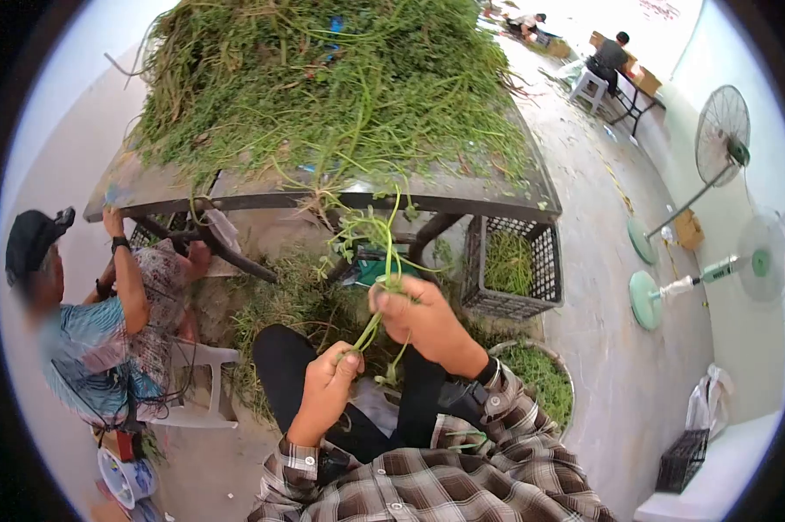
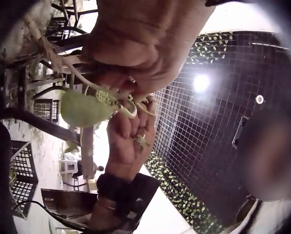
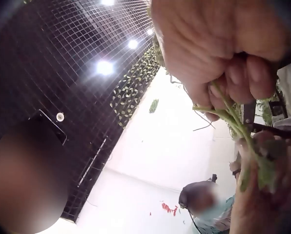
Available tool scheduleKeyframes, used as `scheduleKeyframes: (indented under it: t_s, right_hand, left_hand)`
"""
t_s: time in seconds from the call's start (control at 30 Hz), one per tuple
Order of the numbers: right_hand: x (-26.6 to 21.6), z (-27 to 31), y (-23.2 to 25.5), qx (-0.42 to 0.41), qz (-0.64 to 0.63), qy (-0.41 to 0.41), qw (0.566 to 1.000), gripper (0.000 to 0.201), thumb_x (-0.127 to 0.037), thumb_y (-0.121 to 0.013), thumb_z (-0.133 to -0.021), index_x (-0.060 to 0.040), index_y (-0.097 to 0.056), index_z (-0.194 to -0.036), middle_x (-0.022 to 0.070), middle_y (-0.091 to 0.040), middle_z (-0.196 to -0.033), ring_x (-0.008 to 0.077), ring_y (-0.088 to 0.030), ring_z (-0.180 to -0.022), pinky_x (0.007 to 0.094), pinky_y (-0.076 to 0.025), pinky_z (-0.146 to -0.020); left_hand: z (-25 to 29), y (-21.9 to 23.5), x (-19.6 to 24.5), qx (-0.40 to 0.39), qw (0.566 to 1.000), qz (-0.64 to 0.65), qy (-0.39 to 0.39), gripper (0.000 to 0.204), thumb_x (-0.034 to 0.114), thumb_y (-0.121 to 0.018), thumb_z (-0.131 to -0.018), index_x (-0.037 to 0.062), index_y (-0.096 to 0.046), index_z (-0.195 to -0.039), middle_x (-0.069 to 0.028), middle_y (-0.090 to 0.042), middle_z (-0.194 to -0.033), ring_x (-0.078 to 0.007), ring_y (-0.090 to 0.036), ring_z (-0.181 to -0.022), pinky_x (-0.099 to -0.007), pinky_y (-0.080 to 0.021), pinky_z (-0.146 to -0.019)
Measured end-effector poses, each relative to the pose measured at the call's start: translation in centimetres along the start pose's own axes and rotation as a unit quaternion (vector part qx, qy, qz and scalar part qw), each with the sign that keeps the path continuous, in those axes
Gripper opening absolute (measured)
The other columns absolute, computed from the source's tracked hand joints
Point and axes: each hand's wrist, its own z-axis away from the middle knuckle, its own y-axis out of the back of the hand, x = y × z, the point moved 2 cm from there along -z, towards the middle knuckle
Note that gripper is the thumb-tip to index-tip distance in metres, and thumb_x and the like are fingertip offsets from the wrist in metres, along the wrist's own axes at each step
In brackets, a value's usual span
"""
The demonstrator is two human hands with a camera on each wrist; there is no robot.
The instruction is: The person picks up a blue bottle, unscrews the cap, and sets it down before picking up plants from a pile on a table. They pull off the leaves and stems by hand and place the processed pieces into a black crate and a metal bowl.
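Note:
A small bunch of green leafy stems (image 1: 369,334) stretches between the two hands, above the person's lap. Its lower ends are pinched between the thumb and curled fingers of the left hand (image 1: 324,389). Higher up, the right hand (image 1: 433,329) grips the same stems with thumb and fingers. Leafy tops (image 1: 366,233) and pale roots stick out beyond the right hand toward the table edge. In the right wrist view, thin stems (image 3: 236,122) run from the right fingertips down to the left hand (image 3: 248,200). A broad green leaf (image 2: 84,108) hangs near the fingers in the left wrist view.
A large heap of greens (image 1: 340,87) covers the table (image 1: 262,184) ahead. Under its right side stands a black crate (image 1: 510,300) with stems; a round basket (image 1: 571,391) of greens is nearby. Another person (image 1: 105,322) sits at left. Fans (image 1: 723,130) stand at right.

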Motion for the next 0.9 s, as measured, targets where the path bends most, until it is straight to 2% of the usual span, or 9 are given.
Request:
scheduleKeyframes:
  t_s: [0.2,0.27,0.37,0.4,0.6,0.73,0.77,0.8,0.9]
  right_hand:
    - [-1.1,1.9,2.6,0.079,-0.064,0.042,0.994,0.021,-0.023,-0.054,-0.09,-0.0026,-0.053,-0.085,-0.0067,-0.037,-0.058,0.0011,-0.031,-0.046,0.0179,-0.022,-0.04]
    - [-2.0,2.5,3.2,0.13,0.004,0.069,0.989,0.02,-0.025,-0.054,-0.09,-0.0063,-0.054,-0.082,-0.0059,-0.037,-0.052,0.0028,-0.032,-0.042,0.02,-0.021,-0.04]
    - [-5.4,3.3,7.4,0.329,-0.063,0.187,0.924,0.014,-0.019,-0.054,-0.088,-0.0067,-0.051,-0.081,-0.0047,-0.039,-0.055,0.0041,-0.034,-0.042,0.0195,-0.024,-0.036]
    - [-5.6,3.7,10.1,0.287,-0.109,0.212,0.928,0.013,-0.016,-0.054,-0.088,-0.0058,-0.049,-0.081,-0.0046,-0.038,-0.057,0.0037,-0.034,-0.044,0.0184,-0.024,-0.036]
    - [-6.5,6.7,15.1,0.33,-0.071,0.201,0.92,0.013,-0.015,-0.055,-0.087,-0.0053,-0.048,-0.081,-0.0048,-0.037,-0.057,0.0042,-0.033,-0.044,0.0181,-0.023,-0.036]
    - [-7.1,10.1,19.5,0.504,-0.075,0.257,0.821,0.01,-0.013,-0.056,-0.085,-0.0059,-0.05,-0.082,-0.004,-0.036,-0.058,0.0051,-0.033,-0.044,0.0197,-0.023,-0.036]
    - [-7.3,11.7,21.2,0.564,-0.077,0.289,0.77,0.011,-0.014,-0.056,-0.085,-0.006,-0.05,-0.082,-0.0038,-0.037,-0.058,0.0051,-0.032,-0.044,0.02,-0.023,-0.037]
    - [-7.0,14.1,23.3,0.572,-0.075,0.292,0.763,0.012,-0.015,-0.056,-0.085,-0.0058,-0.049,-0.081,-0.0036,-0.037,-0.059,0.0053,-0.032,-0.044,0.0203,-0.023,-0.037]
    - [-4.7,20.6,27.4,0.579,-0.009,0.264,0.771,0.015,-0.019,-0.056,-0.085,-0.0056,-0.05,-0.081,-0.0034,-0.038,-0.057,0.0064,-0.032,-0.042,0.0215,-0.024,-0.036]
  left_hand:
    - [0.2,-1.3,2.9,-0.029,0.982,-0.163,-0.093,0.024,0.02,-0.049,-0.092,-0.0003,-0.056,-0.081,-0.0075,-0.05,-0.061,-0.0138,-0.05,-0.053,-0.0264,-0.039,-0.05]
    - [0.3,-1.8,3.3,-0.037,0.978,-0.173,-0.113,0.02,0.016,-0.05,-0.09,-0.0003,-0.056,-0.08,-0.0098,-0.052,-0.062,-0.0192,-0.052,-0.052,-0.0283,-0.04,-0.05]
    - [1.1,-2.0,3.1,-0.043,0.975,-0.183,-0.116,0.036,0.029,-0.047,-0.093,-0.0013,-0.053,-0.074,-0.0077,-0.048,-0.06,-0.0139,-0.045,-0.053,-0.0268,-0.036,-0.051]
    - [1.7,-2.0,2.3,-0.05,0.974,-0.191,-0.112,0.036,0.029,-0.047,-0.092,-0.0015,-0.053,-0.074,-0.008,-0.049,-0.059,-0.0146,-0.045,-0.053,-0.0269,-0.036,-0.051]
    - [2.3,-2.1,1.8,-0.082,0.978,-0.175,-0.077,0.034,0.027,-0.049,-0.091,-0.0022,-0.055,-0.075,-0.0084,-0.05,-0.059,-0.016,-0.047,-0.051,-0.0276,-0.035,-0.049]
    - [2.2,-1.9,1.2,-0.105,0.97,-0.194,-0.105,0.037,0.03,-0.048,-0.092,-0.0013,-0.053,-0.073,-0.0053,-0.047,-0.058,-0.012,-0.042,-0.051,-0.0268,-0.032,-0.048]
    - [2.3,-0.6,0.9,-0.087,0.977,-0.191,-0.049,0.03,0.024,-0.049,-0.09,-0.0013,-0.054,-0.075,-0.0061,-0.05,-0.06,-0.0128,-0.046,-0.053,-0.0267,-0.035,-0.05]
    - [2.4,0.7,0.4,-0.067,0.98,-0.188,0.008,0.023,0.017,-0.05,-0.089,-0.0014,-0.055,-0.076,-0.0068,-0.053,-0.062,-0.0136,-0.05,-0.056,-0.0266,-0.038,-0.052]
    - [2.3,2.7,-0.8,0.014,0.991,-0.13,0.035,0.033,0.029,-0.047,-0.092,0.0038,-0.049,-0.071,0.0037,-0.039,-0.057,-0.0035,-0.033,-0.051,-0.0214,-0.023,-0.046]
